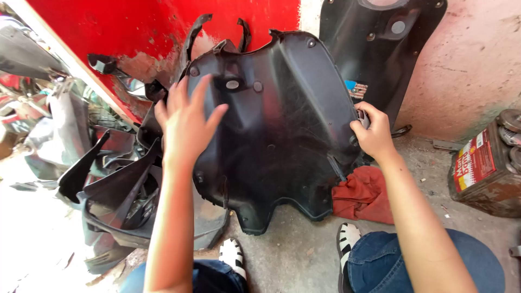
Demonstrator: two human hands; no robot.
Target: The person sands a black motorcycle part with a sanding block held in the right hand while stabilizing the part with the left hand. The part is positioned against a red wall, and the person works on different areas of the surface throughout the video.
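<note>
A large black plastic scooter body panel [282, 130] stands upright on the concrete floor, leaning toward a red wall. My left hand [184, 122] is open with fingers spread, flat against the panel's upper left face. My right hand [372, 133] grips the panel's right edge. A second black panel [380, 49] leans on the wall behind it.
A pile of black plastic fairing pieces [114, 195] lies at the left. A red rag [363, 195] sits on the floor under the panel's right side. A rusty red-labelled battery [485, 168] stands at the right. My knees and black-and-white sandals [233, 255] are at the bottom.
</note>
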